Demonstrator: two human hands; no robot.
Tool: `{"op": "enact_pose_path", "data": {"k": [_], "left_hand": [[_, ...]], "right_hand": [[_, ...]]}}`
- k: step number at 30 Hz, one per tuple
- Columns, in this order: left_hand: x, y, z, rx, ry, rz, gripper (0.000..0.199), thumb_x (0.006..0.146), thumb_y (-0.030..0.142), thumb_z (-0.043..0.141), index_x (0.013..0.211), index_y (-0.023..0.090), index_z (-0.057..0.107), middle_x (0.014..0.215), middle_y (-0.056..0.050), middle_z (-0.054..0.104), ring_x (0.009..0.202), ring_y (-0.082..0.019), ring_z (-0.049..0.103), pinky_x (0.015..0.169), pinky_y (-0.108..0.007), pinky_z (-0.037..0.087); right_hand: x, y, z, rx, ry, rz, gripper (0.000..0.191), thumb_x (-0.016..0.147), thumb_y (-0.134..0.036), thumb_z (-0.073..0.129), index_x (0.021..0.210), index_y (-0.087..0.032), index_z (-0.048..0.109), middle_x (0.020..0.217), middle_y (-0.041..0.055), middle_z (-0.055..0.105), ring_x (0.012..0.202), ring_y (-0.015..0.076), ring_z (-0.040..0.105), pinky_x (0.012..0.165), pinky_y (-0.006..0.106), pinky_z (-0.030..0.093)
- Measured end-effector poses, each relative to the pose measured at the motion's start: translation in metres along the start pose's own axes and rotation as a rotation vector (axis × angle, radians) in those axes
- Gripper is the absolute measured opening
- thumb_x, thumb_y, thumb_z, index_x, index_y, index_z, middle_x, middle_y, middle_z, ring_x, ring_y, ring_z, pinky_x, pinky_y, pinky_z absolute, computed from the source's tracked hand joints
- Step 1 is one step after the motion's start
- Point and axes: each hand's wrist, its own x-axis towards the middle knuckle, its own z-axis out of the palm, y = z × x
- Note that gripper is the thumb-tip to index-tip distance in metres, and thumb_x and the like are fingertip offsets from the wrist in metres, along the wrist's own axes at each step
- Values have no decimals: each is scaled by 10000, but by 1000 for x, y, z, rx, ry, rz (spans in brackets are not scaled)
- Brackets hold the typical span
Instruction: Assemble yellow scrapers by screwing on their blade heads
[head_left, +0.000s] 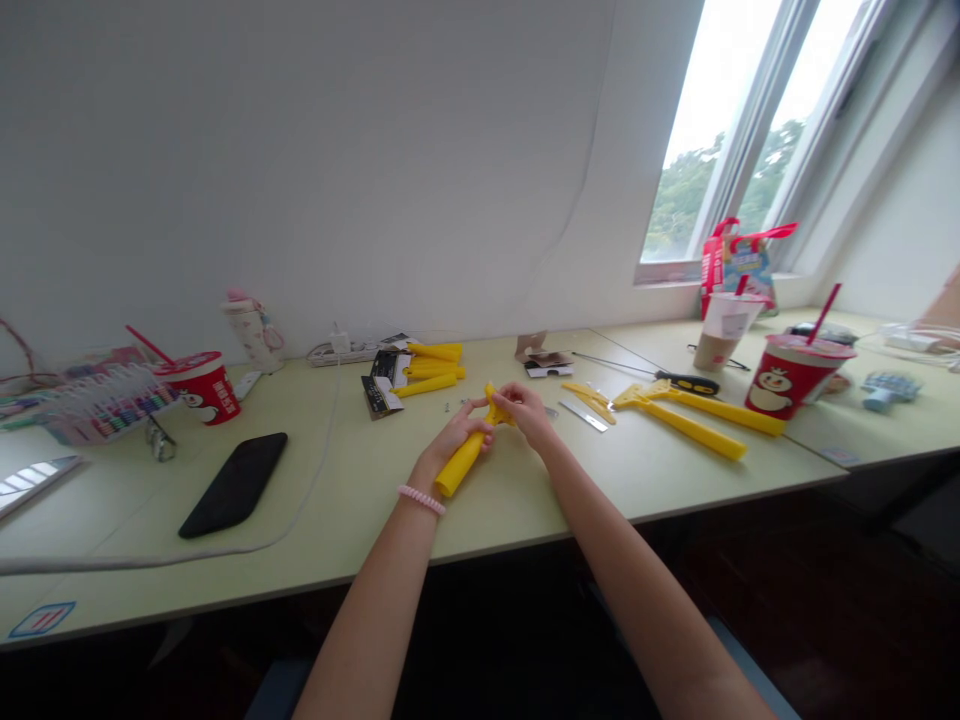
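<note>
A yellow scraper with a thick tubular handle [460, 464] is held above the table in front of me. My left hand [450, 437] is wrapped round the upper part of the handle, with a pink coil band on its wrist. At the head end, the fingers of my right hand [528, 410] are closed against the scraper; whether they also pinch a small part is hidden. Right of my right hand lie a flat metal blade [583, 415], a loose yellow plate [592, 400] and more yellow scrapers [690, 425]. Tiny metal pieces [448, 407] rest near my left hand.
Behind my hands are packaged yellow handles [431, 370] and a small opened box [541, 360]. A screwdriver [686, 383] lies at the right, near a red cup [795, 380] and a brown drink cup [724, 335]. Leftward are a phone [234, 485], a cable and another red cup [202, 388].
</note>
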Motion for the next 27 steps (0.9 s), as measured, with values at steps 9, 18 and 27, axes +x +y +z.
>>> {"op": "enact_pose_path", "data": {"k": [9, 18, 27], "left_hand": [[5, -2, -4, -47, 31, 32, 632, 672, 62, 525, 1257, 206, 333, 700, 2, 538, 471, -56, 489, 455, -171, 383], [10, -2, -8, -144, 192, 74, 607, 652, 36, 527, 1214, 189, 355, 806, -43, 545, 463, -41, 476, 428, -158, 377], [13, -3, -9, -176, 239, 101, 573, 650, 24, 520, 1181, 182, 374, 780, -31, 531, 465, -44, 477, 414, -152, 371]], "right_hand": [[2, 2, 2, -19, 20, 10, 318, 648, -484, 606, 696, -170, 590, 592, -2, 543, 562, 135, 504, 538, 259, 404], [8, 23, -62, -939, 256, -207, 178, 722, -224, 490, 751, -183, 660, 814, 76, 606, 829, 220, 483, 773, 351, 366], [0, 26, -82, -1147, 153, -55, 149, 705, -287, 583, 752, -190, 686, 940, 102, 577, 932, 260, 442, 798, 372, 343]]}}
